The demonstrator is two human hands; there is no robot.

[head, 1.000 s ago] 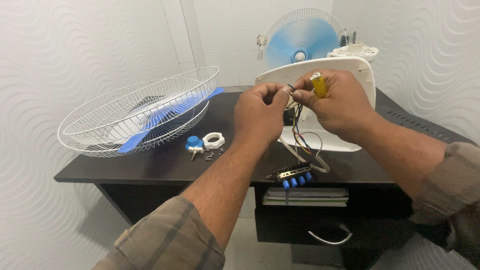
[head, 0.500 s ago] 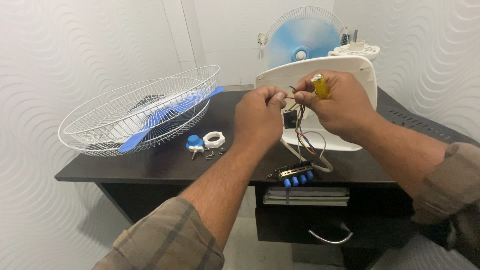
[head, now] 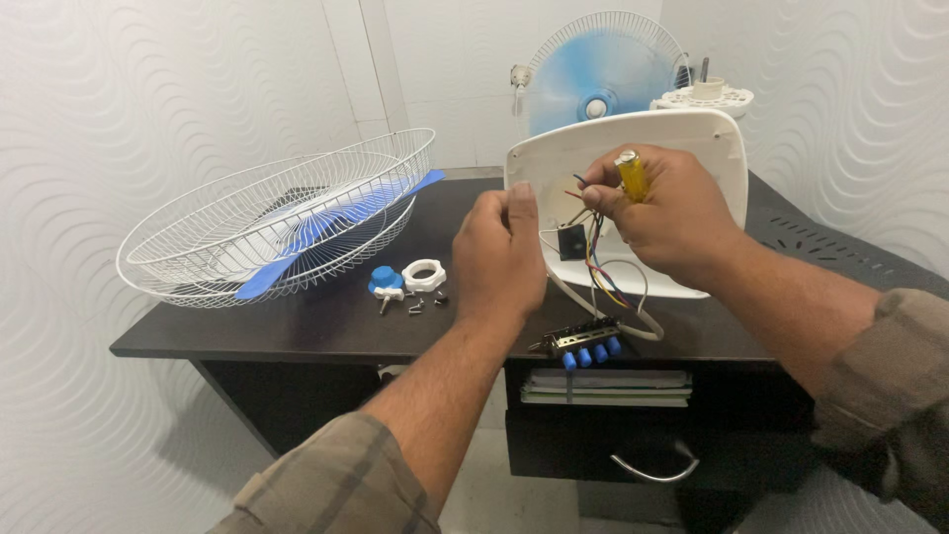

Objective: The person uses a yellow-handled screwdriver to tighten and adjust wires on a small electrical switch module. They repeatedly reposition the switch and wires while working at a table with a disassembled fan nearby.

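Observation:
My right hand is closed around a yellow-handled screwdriver and also pinches thin coloured wires against the underside of a white fan base, which stands tilted up on the dark desk. A small black part hangs on those wires just below my fingers. My left hand is beside the base's left edge, back toward me, fingers curled and hidden. A metal switch block with blue buttons dangles on a white cable at the desk's front edge.
A white wire fan guard holding a blue blade lies at the left. A blue knob, a white ring nut and small screws lie near it. Another blue fan stands behind. Books sit under the desk.
My left hand has drawn away from my right hand and the wires, moving left and slightly down. My right hand stays at the base with the screwdriver.

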